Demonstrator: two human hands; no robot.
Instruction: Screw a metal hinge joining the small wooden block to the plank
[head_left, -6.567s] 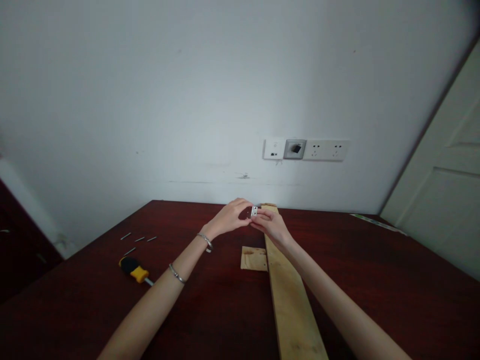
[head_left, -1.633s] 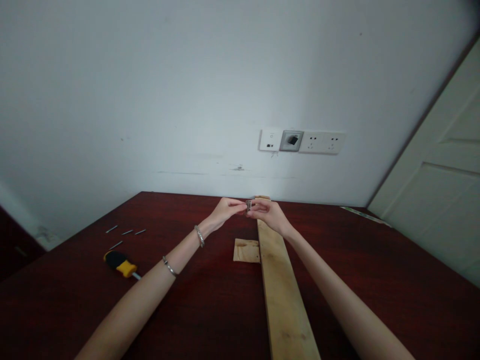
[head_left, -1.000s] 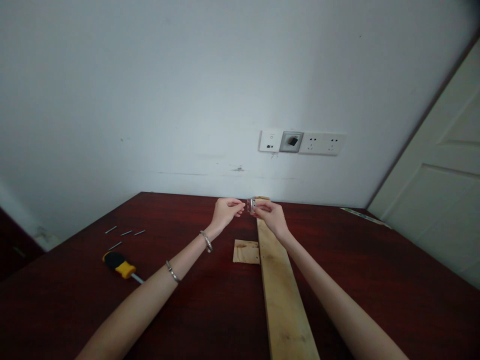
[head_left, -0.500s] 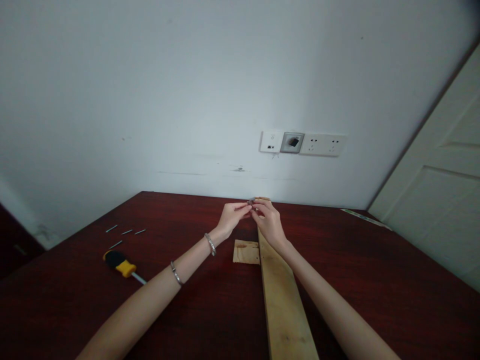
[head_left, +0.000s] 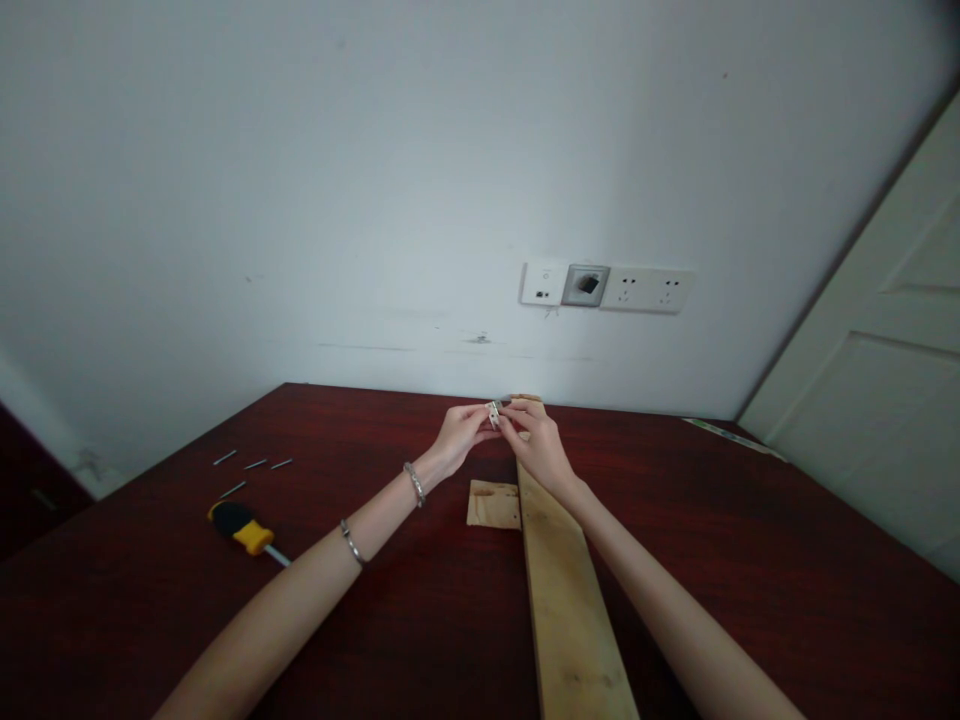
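Between my two hands is a small silvery metal bracket (head_left: 493,413) with dark holes; whether it has a hinge joint is too small to tell. My left hand (head_left: 455,438) pinches its left side, fingertips closed. From the right, my right hand (head_left: 541,447) grips its other edge between thumb and fingers. Both hands are above the far end of a long wooden board (head_left: 566,590), which runs toward me. A short flat wood piece (head_left: 493,504) lies against the board's left side.
On the dark red table (head_left: 360,630), a yellow-and-black screwdriver (head_left: 241,527) lies left of my forearm. Several screws (head_left: 255,464) are scattered beyond it. A thin printed strip (head_left: 735,438) lies at the back right. Wall sockets (head_left: 645,289) and a white door (head_left: 885,390) border the table.
The metal bracket has turned and its holed face now shows between my fingers. My right fingers have shifted slightly; the board and tools have stayed put.
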